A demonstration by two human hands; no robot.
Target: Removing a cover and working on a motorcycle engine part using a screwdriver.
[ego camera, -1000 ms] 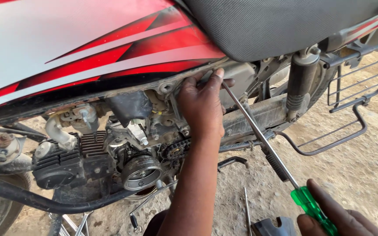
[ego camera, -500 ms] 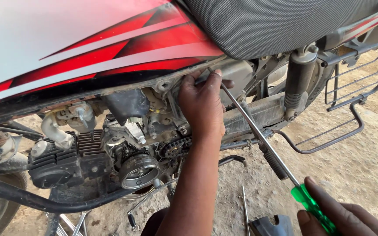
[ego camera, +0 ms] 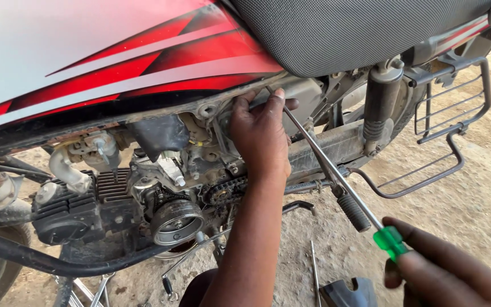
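Note:
A red-and-white motorcycle stands with its side cover off, engine exposed. My left hand reaches up under the tank and seat edge, fingers curled against the frame, guiding the tip of a long screwdriver. My right hand at the lower right grips the green handle of that screwdriver, whose metal shaft slants up-left to my left fingertips. The tip is hidden behind my fingers.
A black textured seat overhangs at top right. The rear shock, a footpeg and a metal saree guard rack lie to the right. Sandy ground holds a thin rod and a dark plastic piece.
The view has shifted slightly; both hands hold nearly the same positions, with the screwdriver still slanted toward the frame.

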